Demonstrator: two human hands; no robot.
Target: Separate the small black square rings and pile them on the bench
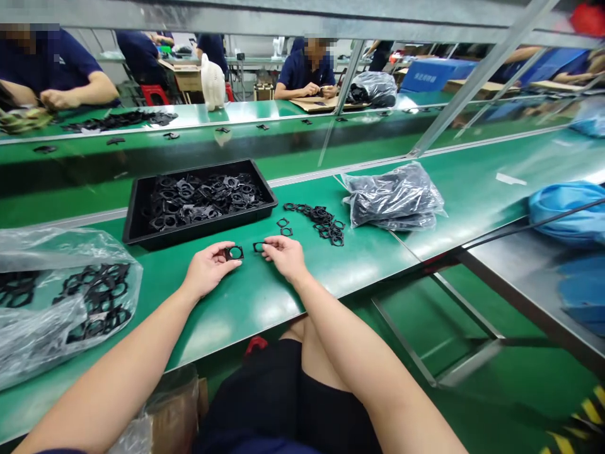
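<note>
My left hand (208,270) pinches a black square plastic ring frame (241,253) with a round hole, its face turned toward me. A little to the right, my right hand (286,257) grips a second black ring frame (256,246) by its edge, partly covered by the fingers. The two pieces are apart, both over the green table (255,296). Just beyond my right hand, two loose ring frames (285,231) lie flat. A small heap of the same parts (321,219) spreads behind them to the right.
Behind my hands stands a black tray (198,238) full of similar parts. A clear plastic bag (135,277) with more lies at left; sealed bags (394,195) lie at right. A metal post (472,88) rises beyond them. Co-workers sit across the conveyor belt (265,148), which carries several parts.
</note>
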